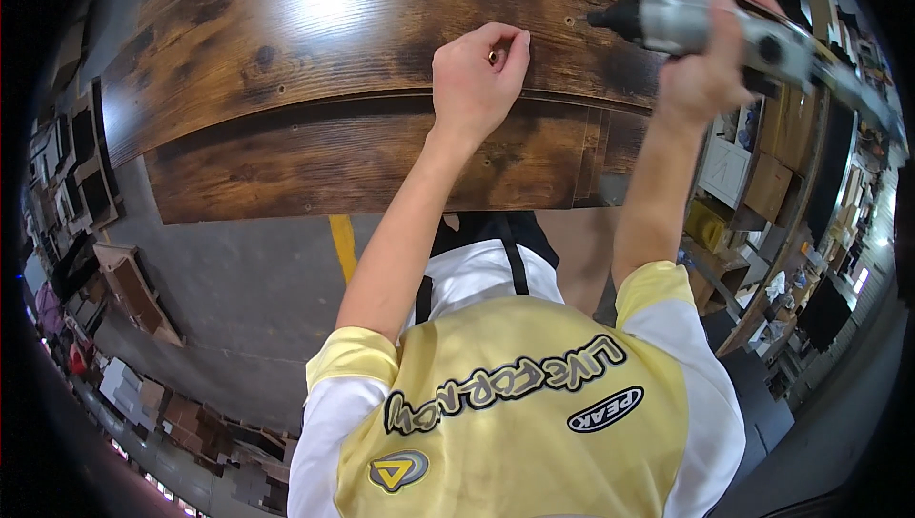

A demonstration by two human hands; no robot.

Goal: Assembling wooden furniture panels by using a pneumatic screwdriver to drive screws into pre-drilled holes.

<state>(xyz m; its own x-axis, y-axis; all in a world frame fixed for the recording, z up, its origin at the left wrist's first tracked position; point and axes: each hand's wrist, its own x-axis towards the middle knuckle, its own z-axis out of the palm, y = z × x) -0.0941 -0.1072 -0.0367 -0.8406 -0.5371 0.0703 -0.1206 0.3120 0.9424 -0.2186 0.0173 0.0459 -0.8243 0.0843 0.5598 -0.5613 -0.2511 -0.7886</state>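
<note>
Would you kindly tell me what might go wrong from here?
The silver-and-black handheld power tool in the right hand points toward the bare left hand, so a slip might injure it. The tool's black tip might also scratch the glossy brown wood-grain board.

My wood-grain panel (362, 51) is mottled dark brown and amber with blackish streaks; my power driver (672, 22) is silver-grey with a black nose (615, 19); my jersey (534, 442), yellow with white sleeves (701, 365).
</note>
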